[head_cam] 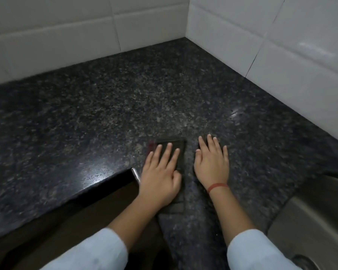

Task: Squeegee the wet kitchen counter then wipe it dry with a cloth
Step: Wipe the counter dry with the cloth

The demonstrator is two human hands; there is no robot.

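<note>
The speckled dark granite counter (pixel 105 114) fills the view and shines with glare patches near its front edge and at the right. My left hand (pixel 160 178) lies flat, fingers straight, on a dark flat rectangular thing (pixel 180 151) at the counter's front; I cannot tell whether it is a cloth. My right hand (pixel 211 164), with a red band at the wrist, rests flat on the bare counter just to the right. A small blurred reddish spot (pixel 151 145) shows beside my left fingertips. No squeegee is plainly visible.
White wall tiles (pixel 281 45) enclose the counter at the back and right, meeting in a corner. A steel sink (pixel 310 217) sits at the lower right. The counter edge steps back at the lower left, where a short shiny metal piece (pixel 135 174) sticks out.
</note>
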